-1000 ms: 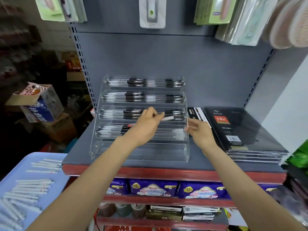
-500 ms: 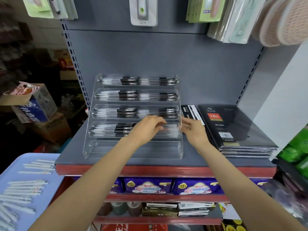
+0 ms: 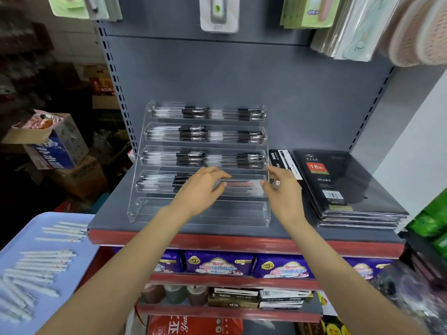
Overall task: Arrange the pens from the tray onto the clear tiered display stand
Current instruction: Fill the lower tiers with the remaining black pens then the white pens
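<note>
Grey metal shelf (image 3: 116, 213) with a red front edge carried a clear acrylic tiered display stand (image 3: 137, 206) of five steps, and a stack of black diaries (image 3: 343, 189) lay just beside the stand on the right. Lower left, a pale blue plastic tray (image 3: 79, 274) held loose white pens (image 3: 41, 267), each lying roughly left to right, some slightly slanted. On the stand, the top three steps held black-capped clear pens (image 3: 200, 135) laid end to end in two groups, long axes horizontal and parallel to the step fronts. The fourth step carried similar pens on its left half only, while the bottom step showed none.

Left hand (image 3: 200, 189) hovered palm down over the middle of the fourth step, fingers (image 3: 221, 176) loosely curled and spread, gripping nothing visible. Right hand (image 3: 283, 192) stood at the right end of the same step, fingers (image 3: 271, 170) parted and relaxed, also holding nothing visible. Between the two hands, a white pen with a reddish barrel section (image 3: 239, 184) lay in the fourth step, long axis horizontal; which end was its tip could not be told through the blur.
</note>
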Tool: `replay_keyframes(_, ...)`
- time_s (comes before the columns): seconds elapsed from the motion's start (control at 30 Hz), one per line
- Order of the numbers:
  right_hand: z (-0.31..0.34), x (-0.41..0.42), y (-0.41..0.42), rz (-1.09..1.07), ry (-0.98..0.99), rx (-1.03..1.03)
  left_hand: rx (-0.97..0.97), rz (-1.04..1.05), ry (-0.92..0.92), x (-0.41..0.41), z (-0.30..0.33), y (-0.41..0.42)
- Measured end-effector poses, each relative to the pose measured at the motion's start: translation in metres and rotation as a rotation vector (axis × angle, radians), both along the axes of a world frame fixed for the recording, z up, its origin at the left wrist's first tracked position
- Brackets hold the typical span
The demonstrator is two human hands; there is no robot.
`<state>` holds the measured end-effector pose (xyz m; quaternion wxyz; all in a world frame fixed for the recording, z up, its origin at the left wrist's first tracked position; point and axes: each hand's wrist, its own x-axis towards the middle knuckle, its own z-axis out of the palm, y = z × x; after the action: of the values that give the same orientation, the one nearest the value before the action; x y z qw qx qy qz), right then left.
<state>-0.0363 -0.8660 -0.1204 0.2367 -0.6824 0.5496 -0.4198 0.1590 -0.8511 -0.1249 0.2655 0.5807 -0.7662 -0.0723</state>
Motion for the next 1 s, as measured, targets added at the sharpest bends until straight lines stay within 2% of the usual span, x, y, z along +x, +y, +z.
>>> replay_keyframes(0.13, 0.005, 0.041, 0.026, 0.139, 0.008, -0.045, -0.146, 0.114, 0.161, 0.029, 0.001, 0.031)
replay_keyframes(0.33, -0.007, 0.152, 0.079, 0.428, 0.02, 0.093, -0.171, 0.357, 0.148, 0.122, -0.018, 0.109)
replay_keyframes(0.6, -0.079, 0.325, 0.178, 0.676, 0.16, 0.26, 0.143, 0.657, 0.238, 0.298, -0.098, 0.242)
replay_keyframes(0.77, -0.133, 0.399, 0.222, 0.758, 0.37, 0.424, 0.297, 0.783, 0.122, 0.384, -0.148, 0.315)
replay_keyframes(1.0, -0.183, 0.458, 0.261, 0.859, 0.632, 0.474, 0.593, 0.64, -0.004, 0.427, -0.205, 0.37)
